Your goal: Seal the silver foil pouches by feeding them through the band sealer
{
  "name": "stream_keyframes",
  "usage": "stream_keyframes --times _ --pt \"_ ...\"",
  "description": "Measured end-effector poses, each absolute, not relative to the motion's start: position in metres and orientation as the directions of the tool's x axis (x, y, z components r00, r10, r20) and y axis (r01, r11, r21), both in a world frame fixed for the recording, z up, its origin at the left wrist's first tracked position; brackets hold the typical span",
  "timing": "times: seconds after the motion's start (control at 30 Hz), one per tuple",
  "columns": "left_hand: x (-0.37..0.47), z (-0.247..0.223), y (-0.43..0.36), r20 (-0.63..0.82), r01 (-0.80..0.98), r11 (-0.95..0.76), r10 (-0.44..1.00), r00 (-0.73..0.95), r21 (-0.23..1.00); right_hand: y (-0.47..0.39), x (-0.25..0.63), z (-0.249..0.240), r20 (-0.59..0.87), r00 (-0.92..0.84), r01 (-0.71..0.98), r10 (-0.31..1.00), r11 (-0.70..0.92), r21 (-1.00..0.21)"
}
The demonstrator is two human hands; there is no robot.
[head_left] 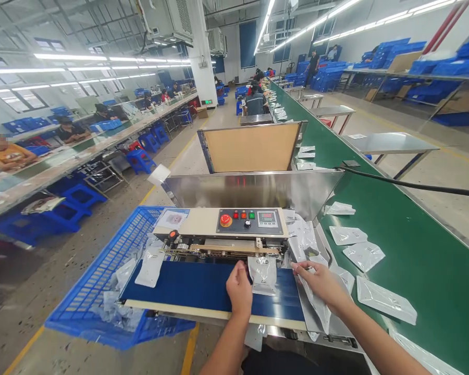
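Note:
A band sealing machine (187,221) stands before me with a blue conveyor belt (203,289). One silvery-white pouch (263,277) hangs from its sealing slot, upright against the belt. Just left of that pouch is my left hand (240,291), fingers curled together; whether they grip its edge is hidden. At the belt's right end, my right hand (322,284) pinches the upper part of another pouch (316,307) among a heap of pouches (303,234). A further pouch (150,268) leans at the slot's left end.
A blue basket (82,281) holding pouches sits left of the machine. Along the right runs a green conveyor (426,250) with scattered pouches. A black cable (406,183) crosses it. Behind the machine stand a metal panel (254,190) and a board (250,148). People sit farther off.

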State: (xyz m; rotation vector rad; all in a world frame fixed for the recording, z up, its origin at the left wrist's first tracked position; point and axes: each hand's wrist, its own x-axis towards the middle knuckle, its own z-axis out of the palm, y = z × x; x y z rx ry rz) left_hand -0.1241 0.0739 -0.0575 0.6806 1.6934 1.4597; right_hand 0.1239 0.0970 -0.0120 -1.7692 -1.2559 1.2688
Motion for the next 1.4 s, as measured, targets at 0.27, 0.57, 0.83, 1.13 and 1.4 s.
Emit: stream_keyframes --times 0.27,0.57,0.83,1.13,1.4 --pt "-0.077 -0.024 0.026 0.015 0.144 -0.017 1.000 0.017 0.989 0.077 0.080 0.011 -0.384 0.205 0.008 0.900 -0.394 -0.919" --pt "-0.058 -0.028 0.054 -0.110 0.078 0.117 0.990 -0.092 0.990 0.060 0.104 -0.006 -0.295 0.128 -0.034 0.947 -0.293 -0.955" --pt "-0.044 -0.056 0.093 -0.376 -0.019 0.375 0.927 -0.020 0.927 0.075 0.144 -0.039 -0.356 0.314 0.122 0.880 -0.410 -0.904" --pt "-0.089 -0.067 0.103 -0.424 -0.160 0.399 0.889 -0.173 0.903 0.107 0.104 -0.031 -0.466 0.168 0.012 0.869 -0.474 -0.880" --pt "-0.162 -0.054 0.090 -0.375 -0.141 0.349 0.841 -0.390 0.927 -0.021 0.164 -0.053 -0.440 0.225 0.122 0.870 -0.473 -0.873"
